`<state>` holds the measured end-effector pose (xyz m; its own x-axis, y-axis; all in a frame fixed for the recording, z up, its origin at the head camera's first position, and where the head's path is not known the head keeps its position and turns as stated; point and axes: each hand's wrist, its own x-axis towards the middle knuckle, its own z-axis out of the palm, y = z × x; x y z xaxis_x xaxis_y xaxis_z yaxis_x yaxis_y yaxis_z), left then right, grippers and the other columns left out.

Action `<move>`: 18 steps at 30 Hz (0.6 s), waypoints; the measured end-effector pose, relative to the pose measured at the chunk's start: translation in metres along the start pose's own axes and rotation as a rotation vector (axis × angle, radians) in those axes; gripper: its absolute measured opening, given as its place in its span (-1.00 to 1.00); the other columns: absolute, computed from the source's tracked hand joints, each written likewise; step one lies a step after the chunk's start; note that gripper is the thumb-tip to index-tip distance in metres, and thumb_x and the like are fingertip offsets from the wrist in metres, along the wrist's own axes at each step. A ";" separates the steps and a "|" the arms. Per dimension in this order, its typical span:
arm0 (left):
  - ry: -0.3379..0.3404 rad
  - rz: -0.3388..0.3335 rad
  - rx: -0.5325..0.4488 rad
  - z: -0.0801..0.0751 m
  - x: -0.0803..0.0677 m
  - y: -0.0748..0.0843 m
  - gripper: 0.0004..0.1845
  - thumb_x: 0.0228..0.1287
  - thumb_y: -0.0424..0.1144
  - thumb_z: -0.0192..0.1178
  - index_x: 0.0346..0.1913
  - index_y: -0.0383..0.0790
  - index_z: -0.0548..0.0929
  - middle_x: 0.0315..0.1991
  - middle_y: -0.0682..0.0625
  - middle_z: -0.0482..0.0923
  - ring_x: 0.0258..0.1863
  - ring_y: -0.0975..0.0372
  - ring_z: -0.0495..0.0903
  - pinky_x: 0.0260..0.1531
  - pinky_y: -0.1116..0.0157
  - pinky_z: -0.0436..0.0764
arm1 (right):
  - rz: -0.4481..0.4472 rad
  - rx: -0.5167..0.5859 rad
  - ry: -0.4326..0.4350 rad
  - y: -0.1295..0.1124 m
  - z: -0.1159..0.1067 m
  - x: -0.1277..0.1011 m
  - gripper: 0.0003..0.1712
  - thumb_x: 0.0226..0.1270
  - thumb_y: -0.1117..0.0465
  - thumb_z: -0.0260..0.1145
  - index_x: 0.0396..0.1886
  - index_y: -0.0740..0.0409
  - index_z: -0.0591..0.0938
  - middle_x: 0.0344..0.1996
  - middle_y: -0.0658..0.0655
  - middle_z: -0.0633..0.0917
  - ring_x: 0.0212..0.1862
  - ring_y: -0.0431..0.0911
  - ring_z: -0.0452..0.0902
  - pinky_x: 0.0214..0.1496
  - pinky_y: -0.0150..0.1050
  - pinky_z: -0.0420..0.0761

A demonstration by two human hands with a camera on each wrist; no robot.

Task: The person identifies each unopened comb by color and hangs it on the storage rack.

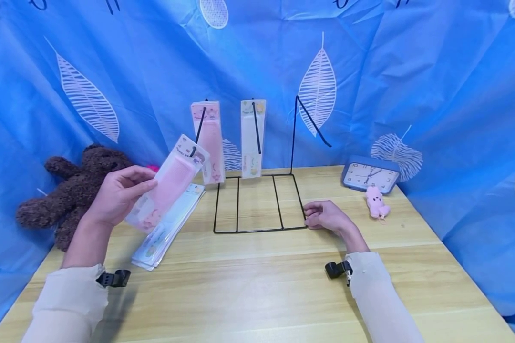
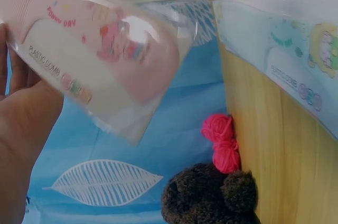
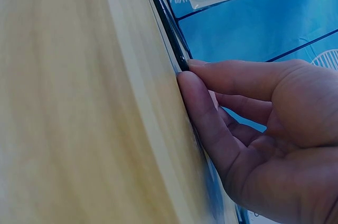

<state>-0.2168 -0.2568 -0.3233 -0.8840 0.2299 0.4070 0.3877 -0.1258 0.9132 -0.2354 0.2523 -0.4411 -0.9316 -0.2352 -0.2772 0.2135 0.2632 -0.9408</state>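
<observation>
Left hand [image 1: 119,193] grips a pink comb pack [image 1: 167,183], held tilted in the air above the table [image 1: 257,286], its top end near the leftmost hook of the wire rack [image 1: 257,200]. From the left wrist view the fingers sit behind the pack, palm at its edge.

Right hand [image 1: 326,216] rests on the table at the rack's right front corner, fingers loosely curled, fingertips [image 3: 185,76] touching the black base wire; it holds nothing.

Two packs already hang on the rack: a pink one [image 1: 209,140] and a white one [image 1: 253,138]; third hook bare.

Stack of packs [image 1: 167,228] lies flat under the held one. Brown teddy [image 1: 75,190] at left, clock [image 1: 370,175] and small pink plush [image 1: 376,202] at right.
</observation>
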 end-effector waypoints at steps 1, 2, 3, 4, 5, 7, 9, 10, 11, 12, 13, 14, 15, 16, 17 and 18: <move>0.011 -0.005 0.022 0.001 0.001 -0.002 -0.85 0.35 -0.62 0.19 -0.13 -0.45 0.71 -0.25 -0.01 0.73 -0.28 0.25 0.64 -0.27 0.40 0.61 | 0.000 0.000 0.000 0.000 0.000 0.000 -0.28 0.22 0.60 0.33 0.38 0.56 0.32 0.00 0.33 0.48 -0.16 -0.04 0.62 -0.03 -0.18 0.69; 0.020 -0.012 0.057 0.002 0.002 -0.004 -0.87 0.35 -0.60 0.21 -0.15 -0.42 0.72 -0.25 0.01 0.72 -0.29 0.26 0.63 -0.26 0.42 0.61 | 0.000 0.000 0.000 0.001 0.000 0.000 -0.28 0.22 0.60 0.33 0.38 0.56 0.32 -0.01 0.33 0.48 -0.16 -0.04 0.62 -0.03 -0.18 0.69; 0.031 -0.020 0.107 0.004 0.003 -0.005 -0.88 0.36 -0.57 0.22 -0.16 -0.39 0.72 -0.26 0.03 0.70 -0.30 0.28 0.62 -0.26 0.43 0.62 | -0.001 -0.001 0.000 0.001 0.000 0.000 -0.28 0.22 0.60 0.33 0.38 0.56 0.32 -0.01 0.33 0.48 -0.16 -0.04 0.62 -0.03 -0.18 0.69; 0.042 -0.033 0.154 0.005 0.004 -0.007 -0.91 0.36 -0.53 0.24 -0.17 -0.37 0.71 -0.27 0.05 0.69 -0.30 0.28 0.61 -0.27 0.44 0.62 | -0.002 -0.002 -0.001 0.001 -0.001 0.000 -0.28 0.22 0.60 0.33 0.38 0.56 0.32 -0.01 0.33 0.48 -0.16 -0.04 0.62 -0.03 -0.18 0.69; 0.051 -0.047 0.210 0.007 0.006 -0.009 -0.95 0.38 -0.48 0.26 -0.18 -0.36 0.71 -0.28 0.07 0.67 -0.31 0.29 0.60 -0.27 0.44 0.62 | -0.002 -0.002 -0.001 0.001 -0.001 0.001 -0.28 0.22 0.60 0.33 0.38 0.56 0.32 -0.01 0.33 0.48 -0.16 -0.03 0.62 -0.03 -0.18 0.69; 0.067 -0.081 0.318 0.011 0.009 -0.012 -0.94 0.40 -0.40 0.29 -0.17 -0.35 0.68 -0.29 0.10 0.65 -0.30 0.29 0.60 -0.26 0.43 0.63 | -0.001 -0.002 0.000 0.001 -0.001 0.001 -0.28 0.22 0.60 0.34 0.38 0.56 0.32 -0.01 0.32 0.48 -0.16 -0.03 0.62 -0.03 -0.18 0.69; 0.077 -0.118 0.400 0.016 0.013 -0.016 -0.85 0.42 -0.31 0.30 -0.15 -0.38 0.65 -0.29 0.12 0.64 -0.28 0.29 0.60 -0.24 0.42 0.64 | 0.004 -0.002 0.007 0.001 0.000 0.001 -0.28 0.21 0.60 0.34 0.38 0.55 0.33 -0.01 0.32 0.48 -0.16 -0.03 0.62 -0.03 -0.18 0.69; 0.083 -0.137 0.421 0.019 0.016 -0.018 -0.81 0.42 -0.29 0.29 -0.13 -0.40 0.63 -0.29 0.13 0.64 -0.28 0.29 0.60 -0.24 0.41 0.64 | 0.005 -0.001 0.007 0.001 0.000 0.001 -0.28 0.21 0.60 0.34 0.38 0.55 0.33 -0.01 0.32 0.48 -0.16 -0.03 0.62 -0.03 -0.18 0.69; 0.088 -0.151 0.443 0.022 0.018 -0.020 -0.78 0.43 -0.27 0.29 -0.12 -0.42 0.62 -0.29 0.14 0.64 -0.27 0.29 0.61 -0.23 0.41 0.64 | 0.005 -0.002 0.008 0.001 0.000 0.001 -0.28 0.21 0.60 0.34 0.38 0.55 0.33 0.00 0.33 0.49 -0.15 -0.03 0.62 -0.03 -0.18 0.69; 0.092 -0.167 0.451 0.025 0.020 -0.022 -0.76 0.43 -0.26 0.29 -0.11 -0.44 0.60 -0.29 0.15 0.64 -0.27 0.30 0.61 -0.22 0.41 0.64 | 0.003 -0.003 0.007 0.001 0.000 0.000 -0.28 0.21 0.60 0.34 0.38 0.55 0.33 0.00 0.33 0.49 -0.15 -0.02 0.62 -0.03 -0.18 0.69; 0.097 -0.181 0.453 0.028 0.022 -0.023 -0.74 0.43 -0.26 0.29 -0.10 -0.46 0.59 -0.30 0.15 0.65 -0.27 0.30 0.61 -0.22 0.41 0.64 | 0.004 -0.002 0.009 0.001 0.000 0.000 -0.28 0.21 0.60 0.34 0.38 0.55 0.33 0.00 0.33 0.49 -0.14 -0.02 0.61 -0.03 -0.17 0.69; 0.101 -0.192 0.452 0.030 0.025 -0.025 -0.73 0.43 -0.26 0.29 -0.09 -0.48 0.58 -0.30 0.15 0.65 -0.27 0.29 0.61 -0.22 0.41 0.64 | 0.003 -0.002 0.009 0.001 0.000 0.000 -0.27 0.21 0.60 0.35 0.38 0.55 0.33 0.01 0.34 0.49 -0.14 -0.01 0.61 -0.03 -0.17 0.69; 0.108 -0.200 0.452 0.033 0.027 -0.027 -0.73 0.43 -0.27 0.29 -0.09 -0.50 0.58 -0.31 0.14 0.64 -0.28 0.29 0.61 -0.22 0.40 0.64 | 0.003 -0.001 0.010 0.000 0.000 0.000 -0.27 0.20 0.60 0.35 0.38 0.55 0.33 0.01 0.34 0.49 -0.14 -0.01 0.61 -0.03 -0.17 0.69; 0.111 -0.210 0.452 0.035 0.029 -0.028 -0.72 0.44 -0.27 0.28 -0.08 -0.50 0.58 -0.31 0.13 0.64 -0.28 0.28 0.61 -0.22 0.40 0.65 | -0.001 -0.003 0.004 0.000 0.000 -0.001 -0.27 0.21 0.60 0.35 0.38 0.56 0.32 0.01 0.34 0.49 -0.13 -0.01 0.60 -0.03 -0.17 0.69; 0.114 -0.215 0.445 0.037 0.031 -0.029 -0.73 0.44 -0.28 0.28 -0.08 -0.50 0.58 -0.32 0.11 0.64 -0.28 0.28 0.61 -0.22 0.39 0.66 | 0.000 -0.001 0.007 0.000 0.000 -0.001 -0.27 0.20 0.60 0.35 0.38 0.56 0.33 0.01 0.34 0.49 -0.13 -0.01 0.60 -0.03 -0.17 0.69; 0.119 -0.223 0.437 0.039 0.034 -0.031 -0.73 0.44 -0.28 0.27 -0.08 -0.50 0.58 -0.32 0.10 0.63 -0.28 0.28 0.60 -0.22 0.37 0.66 | -0.001 -0.001 0.007 0.001 0.001 -0.001 -0.27 0.20 0.60 0.35 0.38 0.56 0.32 0.01 0.34 0.49 -0.13 -0.01 0.60 -0.03 -0.17 0.69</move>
<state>-0.2484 -0.2071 -0.3369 -0.9716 0.0904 0.2187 0.2365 0.3352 0.9120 -0.2346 0.2520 -0.4416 -0.9337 -0.2289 -0.2753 0.2127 0.2639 -0.9408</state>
